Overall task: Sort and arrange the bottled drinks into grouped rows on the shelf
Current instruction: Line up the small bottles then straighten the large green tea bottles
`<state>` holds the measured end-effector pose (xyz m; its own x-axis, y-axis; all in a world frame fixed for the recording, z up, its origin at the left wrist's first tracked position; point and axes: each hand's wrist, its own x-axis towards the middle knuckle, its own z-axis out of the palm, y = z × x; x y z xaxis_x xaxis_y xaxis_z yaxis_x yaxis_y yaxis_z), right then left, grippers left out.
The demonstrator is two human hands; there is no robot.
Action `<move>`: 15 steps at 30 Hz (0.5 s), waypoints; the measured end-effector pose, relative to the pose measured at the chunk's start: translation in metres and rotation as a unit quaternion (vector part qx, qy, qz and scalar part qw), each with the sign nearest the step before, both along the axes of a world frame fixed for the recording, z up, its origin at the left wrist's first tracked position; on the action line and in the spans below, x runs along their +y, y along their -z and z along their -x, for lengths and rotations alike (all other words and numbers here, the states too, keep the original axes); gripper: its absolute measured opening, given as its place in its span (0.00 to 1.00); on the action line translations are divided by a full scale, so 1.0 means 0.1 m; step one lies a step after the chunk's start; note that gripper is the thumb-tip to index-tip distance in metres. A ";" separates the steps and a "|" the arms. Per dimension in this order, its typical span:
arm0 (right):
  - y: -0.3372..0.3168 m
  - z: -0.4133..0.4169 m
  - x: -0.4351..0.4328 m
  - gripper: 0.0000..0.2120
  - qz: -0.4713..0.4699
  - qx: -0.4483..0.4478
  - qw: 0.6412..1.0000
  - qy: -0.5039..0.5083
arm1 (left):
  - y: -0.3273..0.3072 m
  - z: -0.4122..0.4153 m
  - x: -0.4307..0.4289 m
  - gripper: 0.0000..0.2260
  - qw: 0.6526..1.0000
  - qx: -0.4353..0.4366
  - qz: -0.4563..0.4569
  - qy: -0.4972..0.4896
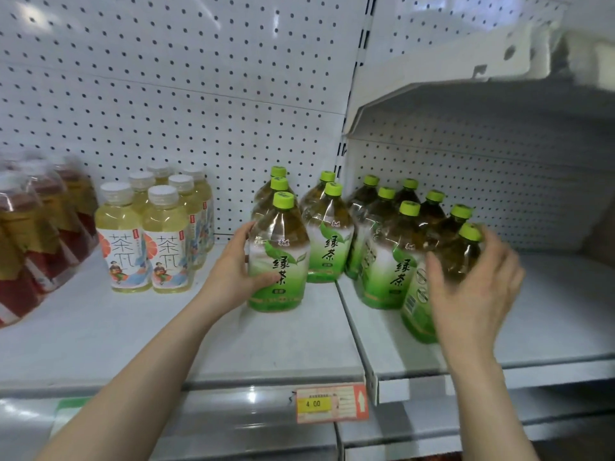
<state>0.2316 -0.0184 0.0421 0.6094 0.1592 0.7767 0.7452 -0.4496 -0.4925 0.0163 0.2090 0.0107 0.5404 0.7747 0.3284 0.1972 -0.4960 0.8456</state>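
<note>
Bottles [279,227] with 绿茶 labels [333,252]

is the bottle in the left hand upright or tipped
Upright: the bottle stands flat on the shelf, cap on top, left hand gripping it.

Far left: wrapped bottles [36,234] stand on the shelf [100,327].
Next right: small bottles [159,234], two rows running back to the pegboard [166,94].
Centre: front bottle [279,257] heads a row of three, with a row of two just right.
Right: bottle cluster [392,247] sits past the shelf seam.
Hands: left hand [233,271] grips the front bottle's left side; right hand [472,287] is at the cluster's nearest bottle.
Below: price tag [329,402] on the shelf's front edge.
</note>
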 end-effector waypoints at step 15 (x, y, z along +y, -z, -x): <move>0.23 0.53 0.34 0.49 0.137 0.058 0.969 -0.197 | 0.02 0.01 -0.03 0.44 1.000 0.012 0.020 0.009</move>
